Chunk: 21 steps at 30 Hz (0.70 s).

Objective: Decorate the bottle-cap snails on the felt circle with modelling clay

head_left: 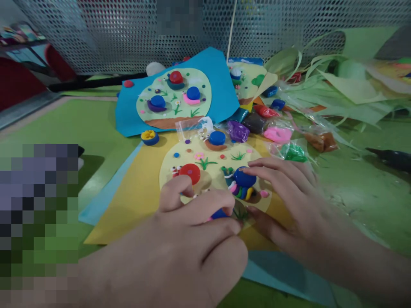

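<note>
My left hand (pixel 192 231) is closed in a pinch on a small blue cap (pixel 220 213) at the near edge of a pale yellow paper disc (pixel 212 171). That disc lies on a yellow sheet (pixel 135 201) and carries clay snails with a red cap (pixel 190 173) and blue caps (pixel 217 137). My right hand (pixel 285 196) rests on the disc with fingers stretched out, fingertips touching a blue cap (pixel 244 176) above a striped clay body.
A second decorated disc (pixel 175 96) lies on blue paper (pixel 221 85) further back. Bagged clay lumps, purple (pixel 238 130), pink (pixel 278 134) and green (pixel 293 152), sit at the right. Green paper strips (pixel 337 98) pile at the far right. A metal mesh wall (pixel 128 30) stands behind.
</note>
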Motion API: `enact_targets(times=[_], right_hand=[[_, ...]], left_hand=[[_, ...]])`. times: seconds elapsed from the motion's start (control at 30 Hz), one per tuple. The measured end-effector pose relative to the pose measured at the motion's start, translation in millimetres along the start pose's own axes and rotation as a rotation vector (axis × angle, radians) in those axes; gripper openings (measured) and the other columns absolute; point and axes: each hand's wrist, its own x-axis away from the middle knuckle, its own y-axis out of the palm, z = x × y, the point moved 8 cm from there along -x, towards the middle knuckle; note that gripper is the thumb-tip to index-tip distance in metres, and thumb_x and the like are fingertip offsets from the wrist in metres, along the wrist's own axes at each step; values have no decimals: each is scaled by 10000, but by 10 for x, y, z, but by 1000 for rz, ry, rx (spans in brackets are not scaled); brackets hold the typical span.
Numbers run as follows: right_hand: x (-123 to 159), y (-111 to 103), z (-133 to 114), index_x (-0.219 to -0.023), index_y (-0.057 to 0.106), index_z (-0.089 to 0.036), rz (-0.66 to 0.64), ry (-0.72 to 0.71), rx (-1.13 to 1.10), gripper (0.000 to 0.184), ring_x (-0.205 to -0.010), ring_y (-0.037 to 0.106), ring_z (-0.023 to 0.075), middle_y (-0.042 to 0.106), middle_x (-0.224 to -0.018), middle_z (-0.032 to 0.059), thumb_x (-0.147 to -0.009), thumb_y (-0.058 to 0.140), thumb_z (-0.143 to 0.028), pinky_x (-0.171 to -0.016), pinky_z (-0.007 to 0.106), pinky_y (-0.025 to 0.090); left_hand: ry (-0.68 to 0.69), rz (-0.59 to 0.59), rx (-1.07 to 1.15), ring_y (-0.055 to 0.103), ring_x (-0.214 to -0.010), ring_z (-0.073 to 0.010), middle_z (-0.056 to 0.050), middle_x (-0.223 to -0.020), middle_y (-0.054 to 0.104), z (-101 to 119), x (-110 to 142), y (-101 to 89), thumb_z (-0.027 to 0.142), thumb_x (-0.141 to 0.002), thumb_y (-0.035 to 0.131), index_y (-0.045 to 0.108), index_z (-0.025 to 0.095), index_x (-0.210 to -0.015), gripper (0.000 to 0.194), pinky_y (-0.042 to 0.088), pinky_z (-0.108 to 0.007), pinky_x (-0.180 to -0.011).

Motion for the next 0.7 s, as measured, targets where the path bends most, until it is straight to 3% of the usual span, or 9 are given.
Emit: enact_targets(times=[0.5,0.7], right_hand=[[0,-10,21,-1187,457,-191,-26,27,-10,383,-1144,426,294,498,-1212,110,-806,490,-196,-905,463,381],[-16,-3,-6,-1156,482,-177,20,17,-5,334,-1125,438,298,517,-1180,119,-827,497,-234,-902,466,382]], left_hand=[[34,-13,-24,551,-941,-201,45,-748,686,18,-10,22,15,-812,362,507,203,-660,282,218,-406,-913],[24,-34,-20,562,-902,-195,53,-737,687,25,-32,33,17,-818,336,502,209,-648,304,220,-395,-915]])
